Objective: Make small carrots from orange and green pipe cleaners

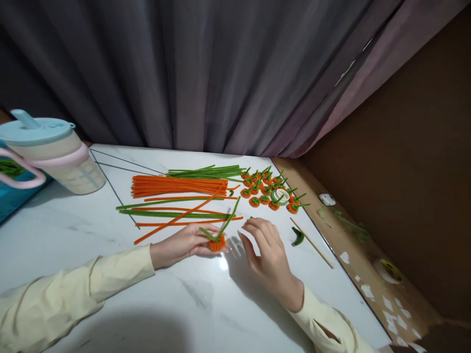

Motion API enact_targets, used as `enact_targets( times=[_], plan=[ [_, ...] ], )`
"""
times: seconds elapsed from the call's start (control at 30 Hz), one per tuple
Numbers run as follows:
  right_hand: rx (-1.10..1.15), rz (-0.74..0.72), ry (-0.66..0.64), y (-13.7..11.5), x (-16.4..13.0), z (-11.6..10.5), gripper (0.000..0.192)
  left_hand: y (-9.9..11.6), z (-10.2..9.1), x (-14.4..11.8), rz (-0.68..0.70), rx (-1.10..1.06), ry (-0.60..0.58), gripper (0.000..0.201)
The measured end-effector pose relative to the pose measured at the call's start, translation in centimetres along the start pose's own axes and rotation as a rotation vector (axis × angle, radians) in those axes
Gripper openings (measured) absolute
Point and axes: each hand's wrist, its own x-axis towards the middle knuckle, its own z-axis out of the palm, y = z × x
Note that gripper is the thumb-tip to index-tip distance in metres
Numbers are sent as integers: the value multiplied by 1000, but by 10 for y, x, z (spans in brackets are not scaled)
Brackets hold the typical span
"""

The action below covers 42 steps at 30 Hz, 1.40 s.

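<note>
My left hand (pixel 192 242) is closed around a small ribbed orange pumpkin made of pipe cleaner (pixel 217 243). From the pumpkin's top a green pipe cleaner (pixel 230 219) sticks out as two ends in a V, one long and one short. To the right, my right hand (pixel 268 255) hovers apart from it, fingers curved, with a gap between thumb and fingertips and nothing visible in them. Beyond my hands lie loose green pipe cleaners (pixel 176 214) and orange pipe cleaners (pixel 162 225), one orange one slanting across the others.
Behind are an orange bundle (pixel 176 187) and a green bundle (pixel 209 172). Several finished pumpkins (pixel 254 201) surround a roll of tape (pixel 280 196). A thin wooden stick (pixel 312 243) and a curled dark green piece (pixel 298 237) lie right. A lidded tumbler (pixel 62 157) stands left.
</note>
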Motion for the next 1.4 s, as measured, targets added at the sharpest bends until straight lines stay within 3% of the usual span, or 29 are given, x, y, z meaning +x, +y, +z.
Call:
enact_targets(
  times=[0.03,0.17,0.23,0.37,0.5,0.7,0.97,1.27,1.4],
  plan=[
    [74,111,-79,-1,0,0,12,0,3,-1,42,34,47,21],
    [532,482,-539,-3,2,3,31,-6,11,-5,76,115,184,29],
    [716,576,-623,-3,1,8,38,-9,13,-6,100,154,178,33],
    [878,602,-616,-3,-1,17,46,-11,14,-7,182,273,153,34],
    [1083,636,-612,-2,2,17,45,-11,14,-6,140,276,142,30],
    [1320,732,-635,4,6,15,40,-15,13,-4,112,221,249,36],
    [1323,821,-611,0,7,15,38,-12,13,-7,121,375,284,27],
    [1193,738,-639,3,3,23,39,-3,8,-4,10,486,69,31],
    [1236,767,-628,5,1,23,36,-4,7,-5,9,514,45,32]
  ],
)
